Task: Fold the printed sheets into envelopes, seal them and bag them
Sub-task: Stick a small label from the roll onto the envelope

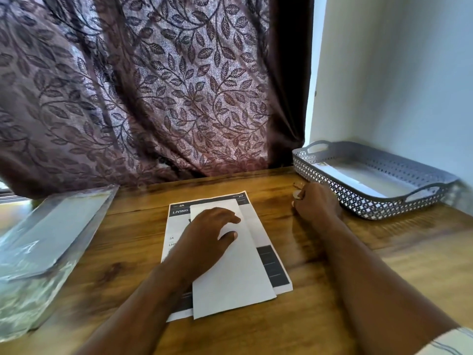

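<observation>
Sheet (pixel 230 278), folded, under left hand (pixel 207 234), atop stack (pixel 272 265)

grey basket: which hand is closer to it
Right. The right hand sits just beside the grey basket; the left hand rests farther off on the folded sheet.

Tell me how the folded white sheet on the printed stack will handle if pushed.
The folded white paper sheet looks thin, so probably light and floppy if lifted. Lying on the smooth stack of printed sheets, it would likely slide unless the left hand pins it.
</observation>
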